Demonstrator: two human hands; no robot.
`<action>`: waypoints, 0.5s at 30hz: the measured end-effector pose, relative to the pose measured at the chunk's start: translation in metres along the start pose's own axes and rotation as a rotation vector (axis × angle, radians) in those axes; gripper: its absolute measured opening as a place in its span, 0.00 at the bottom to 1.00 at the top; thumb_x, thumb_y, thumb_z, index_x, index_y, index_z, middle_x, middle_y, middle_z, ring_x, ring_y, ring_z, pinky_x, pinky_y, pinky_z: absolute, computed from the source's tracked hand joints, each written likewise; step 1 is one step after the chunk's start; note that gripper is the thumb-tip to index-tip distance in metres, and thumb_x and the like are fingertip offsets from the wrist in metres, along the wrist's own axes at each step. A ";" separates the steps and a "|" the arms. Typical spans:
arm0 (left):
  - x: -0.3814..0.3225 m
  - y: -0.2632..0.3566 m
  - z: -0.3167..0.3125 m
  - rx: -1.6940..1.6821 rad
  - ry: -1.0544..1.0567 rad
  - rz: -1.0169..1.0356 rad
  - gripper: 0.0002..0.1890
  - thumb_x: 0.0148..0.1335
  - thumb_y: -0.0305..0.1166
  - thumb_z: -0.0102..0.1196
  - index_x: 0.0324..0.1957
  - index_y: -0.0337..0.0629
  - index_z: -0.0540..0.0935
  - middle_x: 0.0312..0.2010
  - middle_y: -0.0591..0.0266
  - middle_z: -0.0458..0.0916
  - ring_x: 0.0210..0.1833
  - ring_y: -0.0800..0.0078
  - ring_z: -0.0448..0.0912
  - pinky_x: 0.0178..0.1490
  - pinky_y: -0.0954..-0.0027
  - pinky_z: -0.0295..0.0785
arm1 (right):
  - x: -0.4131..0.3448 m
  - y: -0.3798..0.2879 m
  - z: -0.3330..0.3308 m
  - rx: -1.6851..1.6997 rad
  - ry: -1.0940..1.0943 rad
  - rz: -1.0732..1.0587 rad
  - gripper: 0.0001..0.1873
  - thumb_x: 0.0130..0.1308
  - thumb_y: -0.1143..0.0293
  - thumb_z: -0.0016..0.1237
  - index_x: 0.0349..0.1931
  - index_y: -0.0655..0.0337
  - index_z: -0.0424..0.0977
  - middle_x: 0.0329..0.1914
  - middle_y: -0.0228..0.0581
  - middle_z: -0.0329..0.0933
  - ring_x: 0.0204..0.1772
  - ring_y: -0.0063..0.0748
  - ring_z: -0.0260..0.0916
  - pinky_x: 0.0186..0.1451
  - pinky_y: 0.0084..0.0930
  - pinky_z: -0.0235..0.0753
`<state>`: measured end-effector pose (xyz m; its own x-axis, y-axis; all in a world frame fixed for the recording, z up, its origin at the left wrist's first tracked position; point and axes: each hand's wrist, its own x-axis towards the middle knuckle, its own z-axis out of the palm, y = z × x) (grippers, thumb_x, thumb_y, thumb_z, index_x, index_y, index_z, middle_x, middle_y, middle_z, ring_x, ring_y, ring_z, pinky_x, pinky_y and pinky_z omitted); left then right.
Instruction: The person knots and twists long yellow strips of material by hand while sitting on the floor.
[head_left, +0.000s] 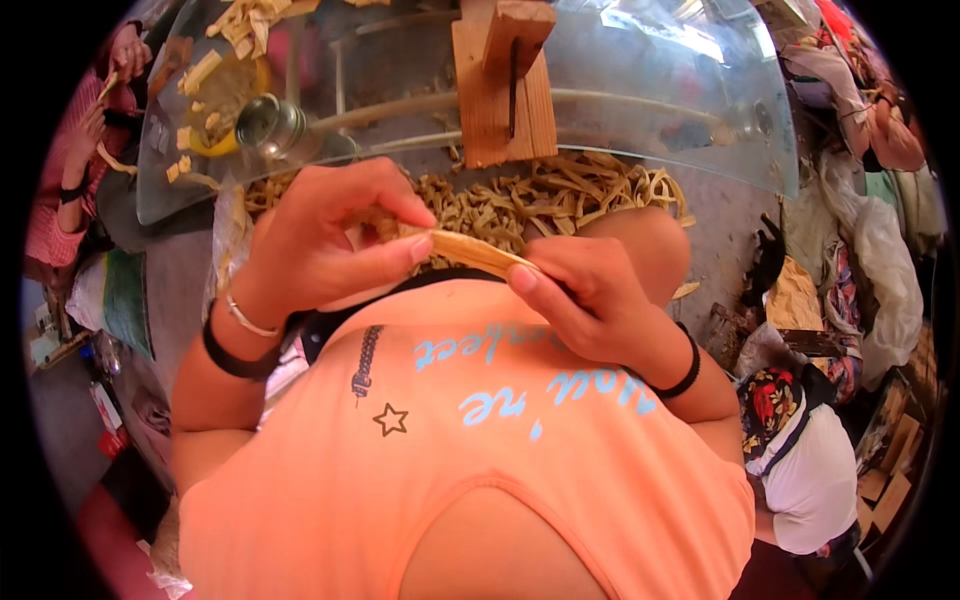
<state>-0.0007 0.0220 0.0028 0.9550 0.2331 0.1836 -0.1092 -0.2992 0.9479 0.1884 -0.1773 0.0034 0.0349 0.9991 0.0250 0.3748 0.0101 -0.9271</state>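
A narrow, tan, fibrous strip (480, 251), apparently of dried plant material, stretches between my hands above my lap. My left hand (319, 232) pinches its left end between thumb and forefinger. At the other end, my right hand (592, 292) grips it with the thumb on top and the fingers curled. Just beyond my hands lies a heap of similar tan strips (600, 187), some short and folded, others long and loose. My hands and knee hide part of that heap.
Ahead stands a glass-topped table (637, 127) with a wooden block stand (472, 90) holding a dark, thin metal piece. More strips (251, 22) lie at its far left. People work at left (75, 157) and right (885, 127). Plastic sheeting (881, 277) lies on the right.
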 end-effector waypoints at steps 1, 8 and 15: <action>0.003 -0.011 0.005 -0.117 0.080 -0.022 0.09 0.55 0.20 0.62 0.39 0.37 0.80 0.33 0.61 0.79 0.34 0.72 0.79 0.43 0.64 0.75 | 0.004 0.002 0.003 0.041 0.011 0.023 0.16 0.73 0.70 0.49 0.24 0.67 0.68 0.19 0.45 0.63 0.22 0.44 0.61 0.26 0.35 0.62; 0.029 -0.018 0.047 -0.762 0.148 -0.193 0.25 0.61 0.16 0.59 0.56 0.39 0.64 0.42 0.63 0.71 0.43 0.75 0.78 0.50 0.69 0.80 | 0.015 0.036 0.007 0.029 0.078 -0.136 0.16 0.65 0.63 0.60 0.44 0.64 0.75 0.29 0.40 0.76 0.29 0.35 0.74 0.33 0.29 0.74; 0.041 -0.022 0.060 -0.475 0.161 -0.286 0.14 0.62 0.23 0.63 0.44 0.38 0.71 0.36 0.67 0.72 0.34 0.84 0.73 0.35 0.78 0.73 | 0.030 0.047 0.003 0.535 0.323 0.088 0.18 0.65 0.70 0.60 0.52 0.64 0.70 0.33 0.26 0.74 0.32 0.10 0.67 0.33 0.12 0.68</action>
<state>0.0574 -0.0177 -0.0266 0.9146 0.3930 -0.0956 0.0001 0.2360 0.9718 0.2041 -0.1469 -0.0409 0.3543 0.9348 -0.0260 -0.1550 0.0313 -0.9874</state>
